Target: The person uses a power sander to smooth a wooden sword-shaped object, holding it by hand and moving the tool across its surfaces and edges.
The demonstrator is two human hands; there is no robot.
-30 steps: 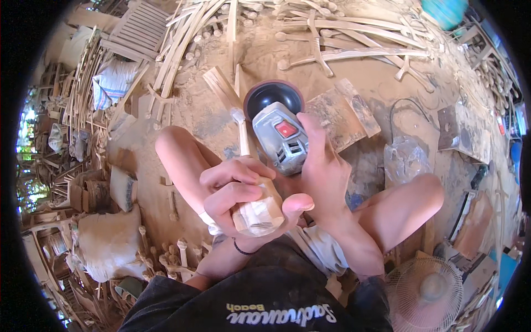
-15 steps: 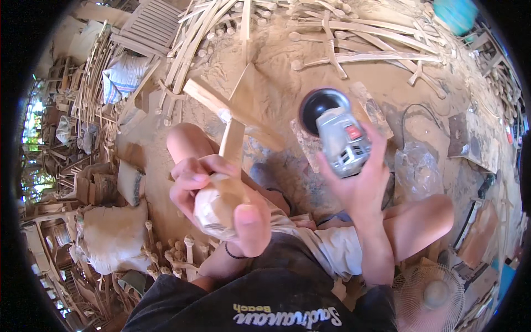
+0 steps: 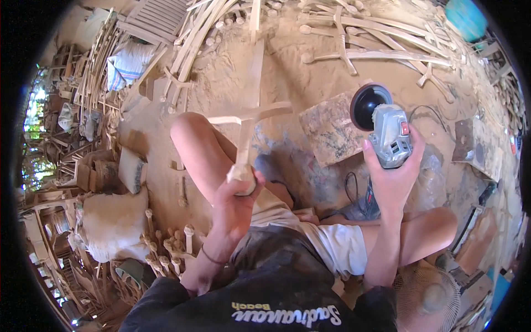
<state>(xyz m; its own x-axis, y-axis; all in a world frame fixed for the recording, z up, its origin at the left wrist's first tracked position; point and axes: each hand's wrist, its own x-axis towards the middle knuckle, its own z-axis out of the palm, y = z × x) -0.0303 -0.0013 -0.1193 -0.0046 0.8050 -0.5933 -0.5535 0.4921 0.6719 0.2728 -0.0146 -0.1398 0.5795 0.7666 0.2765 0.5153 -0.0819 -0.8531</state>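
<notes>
My left hand is closed around the rounded pommel end of a carved wooden sword. Its curved crossguard and long blade stretch away from me, over the dusty ground. In my right hand is a grey angle grinder, gripped round its body with a red switch facing up. The grinder's round black disc points away from me and is apart from the sword. Between the two hands, a stained wooden board lies on the ground, partly behind the grinder.
More wooden swords are piled at the far right, and long wooden pieces at the far left. Several knobbed wooden pieces stand by my left side. A fan is at the near right. A cable lies near my right leg.
My left hand has lowered and turned, bringing the sword from raised and tilted to pointing straight away from me. My right hand has carried the grinder to the right.
</notes>
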